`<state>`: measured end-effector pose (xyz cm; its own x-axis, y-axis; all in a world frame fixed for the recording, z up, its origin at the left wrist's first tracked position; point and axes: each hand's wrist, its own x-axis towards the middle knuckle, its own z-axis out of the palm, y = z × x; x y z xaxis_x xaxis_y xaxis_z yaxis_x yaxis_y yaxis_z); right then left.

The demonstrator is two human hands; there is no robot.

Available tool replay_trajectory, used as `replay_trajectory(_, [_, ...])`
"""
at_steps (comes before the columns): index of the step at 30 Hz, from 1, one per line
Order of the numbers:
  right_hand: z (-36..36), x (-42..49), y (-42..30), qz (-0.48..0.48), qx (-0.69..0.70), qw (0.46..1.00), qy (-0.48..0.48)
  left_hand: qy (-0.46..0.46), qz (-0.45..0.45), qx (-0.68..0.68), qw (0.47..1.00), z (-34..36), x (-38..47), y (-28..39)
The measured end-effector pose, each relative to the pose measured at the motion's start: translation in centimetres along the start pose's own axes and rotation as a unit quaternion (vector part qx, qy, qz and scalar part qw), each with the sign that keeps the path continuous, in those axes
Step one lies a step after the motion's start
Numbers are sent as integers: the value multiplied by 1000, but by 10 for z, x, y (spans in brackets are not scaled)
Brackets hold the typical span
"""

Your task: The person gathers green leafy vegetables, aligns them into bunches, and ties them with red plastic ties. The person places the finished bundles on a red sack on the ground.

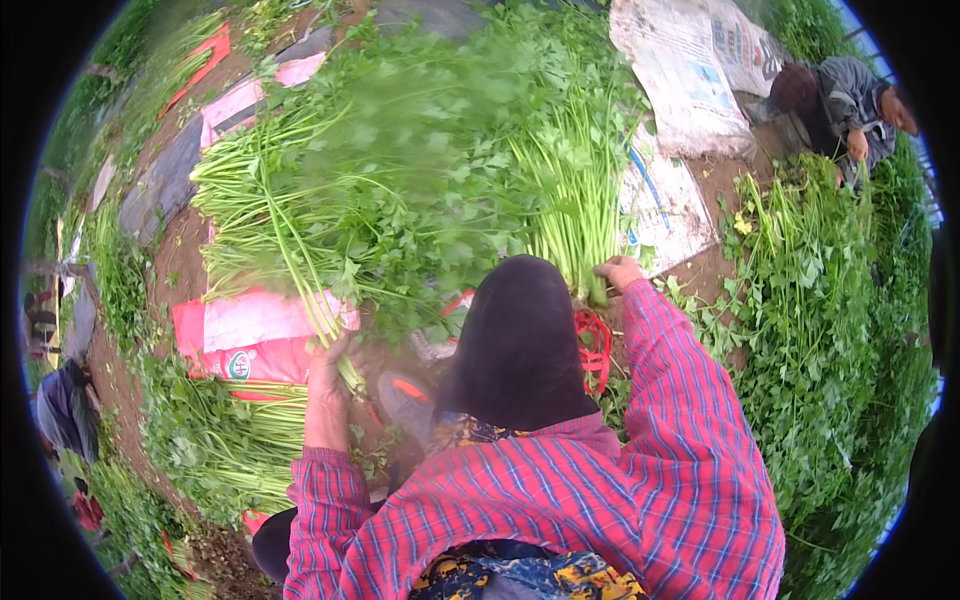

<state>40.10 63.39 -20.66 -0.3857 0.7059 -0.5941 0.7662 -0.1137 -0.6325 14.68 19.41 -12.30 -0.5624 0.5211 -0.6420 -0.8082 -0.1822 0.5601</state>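
My left hand (334,367) is closed around the lower ends of a few long celery stalks (292,262), whose tops reach up and left over a large leafy heap. At the right, my right hand (621,274) touches the base of an upright celery bunch (574,202); whether its fingers grip a stalk is hard to tell. Just below that bunch lie red straps (594,349). The big heap of celery (427,142) spreads between and beyond my hands, its pale stalk ends pointing left. My dark-covered knee hides part of the ground between the hands.
Red and pink plastic sacks (262,337) lie at the left, with more celery (255,442) below them. White woven sacks (682,82) bearing writing are at the upper right. A co-worker (840,112) bends over plants at the far right; another person (66,412) is at the far left. Growing celery (817,360) stands at the right.
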Motion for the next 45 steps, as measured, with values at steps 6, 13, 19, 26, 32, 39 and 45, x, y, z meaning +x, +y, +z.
replay_trajectory(6, [-17, -121, -173, -348, 303, 882, -92, -13, 39, -22, 999, 10, -19, 13])
replay_trajectory(13, [159, -156, -221, -176, 260, 921, -229, 9, 101, 3, 995, 32, -34, 21])
replay_trajectory(19, [241, -155, -184, -129, 173, 932, -293, 38, 97, 72, 992, 28, -33, 17])
replay_trajectory(26, [242, -162, -169, -89, 161, 918, -350, 101, 129, 219, 962, 30, -13, -9])
replay_trajectory(32, [239, -167, -165, -79, 156, 906, -386, 90, 157, 224, 958, 20, 3, -22])
replay_trajectory(39, [243, -151, -177, -5, 259, 881, -396, 61, 99, 177, 977, 20, -4, -24])
replay_trajectory(45, [245, -142, -178, -24, 366, 877, -311, 72, 96, 152, 981, 21, -6, -22])
